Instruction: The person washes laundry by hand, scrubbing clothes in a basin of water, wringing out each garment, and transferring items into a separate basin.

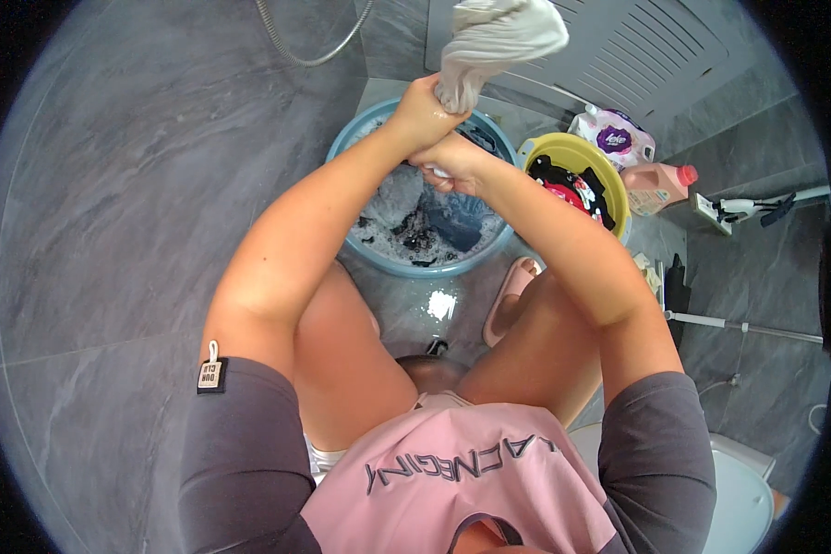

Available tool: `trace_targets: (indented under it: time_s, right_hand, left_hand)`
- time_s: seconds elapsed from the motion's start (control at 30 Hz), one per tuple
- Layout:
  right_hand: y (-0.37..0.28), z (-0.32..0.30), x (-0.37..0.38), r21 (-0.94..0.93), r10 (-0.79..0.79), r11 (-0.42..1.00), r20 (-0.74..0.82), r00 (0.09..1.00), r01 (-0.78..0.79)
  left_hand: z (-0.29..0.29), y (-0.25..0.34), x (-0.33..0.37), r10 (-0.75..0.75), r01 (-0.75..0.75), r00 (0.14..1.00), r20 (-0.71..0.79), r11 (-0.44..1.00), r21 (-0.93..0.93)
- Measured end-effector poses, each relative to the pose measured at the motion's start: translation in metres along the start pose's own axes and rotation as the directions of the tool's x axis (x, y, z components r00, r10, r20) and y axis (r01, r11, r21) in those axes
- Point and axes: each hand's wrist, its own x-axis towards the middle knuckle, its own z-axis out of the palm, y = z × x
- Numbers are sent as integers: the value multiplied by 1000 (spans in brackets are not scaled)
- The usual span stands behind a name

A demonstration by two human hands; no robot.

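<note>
A wet white cloth (500, 42), bunched and twisted, sticks up and away from my hands over the far rim of a blue basin (431, 271). My left hand (425, 113) is wrapped tightly around it where it narrows. Just nearer to me, my right hand (452, 166) is closed too, with a bit of white fabric showing between its fingers. The wrists lie close together above the basin. Inside the basin, dark blue clothing (460, 220) and black pieces soak in foamy water. What kind of garment the white cloth is cannot be made out.
To the right stands a yellow basin (625, 208) of black and red clothes. Beside it are a white-and-purple package (615, 138) and a pink bottle with a red cap (658, 187). A shower hose (316, 63) hangs at the far left. A toilet (743, 489) is at the lower right.
</note>
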Motion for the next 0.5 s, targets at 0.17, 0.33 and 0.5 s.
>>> trace_targets:
  time_s: [0.17, 0.33, 0.5]
  right_hand:
    - [-2, 1, 2, -25, 22, 999, 8, 1000, -22]
    - [-2, 0, 1, -52, 5, 999, -26, 1000, -7]
    - [1, -1, 5, -34, 8, 999, -15, 1000, -8]
  left_hand:
    - [3, -11, 6, 97, -102, 994, -42, 987, -123]
    - [6, -6, 6, 84, -91, 995, -55, 986, -139]
    - [6, -8, 6, 64, -72, 996, -60, 987, -140]
